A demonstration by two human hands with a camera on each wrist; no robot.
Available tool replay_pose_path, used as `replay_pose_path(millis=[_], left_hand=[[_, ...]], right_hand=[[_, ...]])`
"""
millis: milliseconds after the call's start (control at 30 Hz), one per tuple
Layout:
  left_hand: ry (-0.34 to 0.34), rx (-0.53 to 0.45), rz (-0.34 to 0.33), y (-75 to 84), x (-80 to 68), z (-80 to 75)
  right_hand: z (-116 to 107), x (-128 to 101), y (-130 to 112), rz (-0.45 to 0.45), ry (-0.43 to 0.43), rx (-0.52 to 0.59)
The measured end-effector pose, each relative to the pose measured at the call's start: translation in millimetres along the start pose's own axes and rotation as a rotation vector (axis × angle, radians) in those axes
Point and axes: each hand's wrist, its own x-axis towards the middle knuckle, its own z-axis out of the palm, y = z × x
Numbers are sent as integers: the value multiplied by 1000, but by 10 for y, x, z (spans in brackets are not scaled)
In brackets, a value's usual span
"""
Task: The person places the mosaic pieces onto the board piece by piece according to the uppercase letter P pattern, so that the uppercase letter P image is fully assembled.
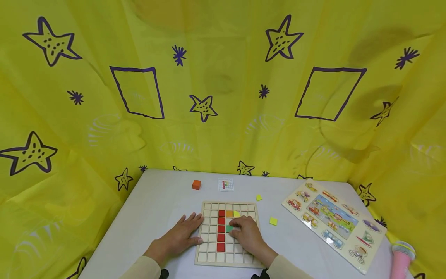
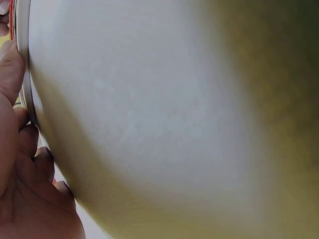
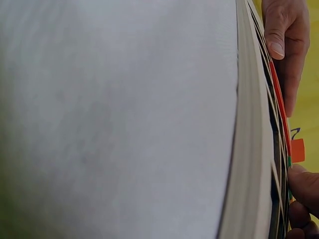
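Note:
A wooden grid board [image 1: 226, 264] lies on the table. It holds a column of several red tiles [image 1: 221, 229], with an orange tile [image 1: 229, 213] and a yellow tile [image 1: 237, 213] to the right of the top one. My right hand [image 1: 248, 233] is over the board, thumb and index finger pinching a green tile [image 1: 229, 228] at the cell beside the middle of the red column. In the right wrist view the thumb [image 3: 305, 186] is against the board's top face. My left hand [image 1: 182, 235] rests along the board's left edge, fingers extended and thumb touching the frame.
Behind the board are an orange cube [image 1: 196, 185] and a small pattern card [image 1: 225, 185]. Loose yellow pieces [image 1: 273, 221] lie to the right. Farther right are a vehicle picture puzzle [image 1: 336, 223] and a pink microphone [image 1: 402, 261]. A yellow curtain [image 1: 223, 135] encloses the table.

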Motion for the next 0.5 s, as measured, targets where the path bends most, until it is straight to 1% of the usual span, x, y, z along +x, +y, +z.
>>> replay_pose_path(millis=[133,367,500], left_hand=[[2,-4,11,-5,-4,-2],[3,1,15,-10,-10,-4],[3,4,16,-11,-16,-7]], right_hand=[[-7,-7,-14,10,-4,6],[7,-7,6,-19,8,-1],[17,-2,18,-13,10,-4]])
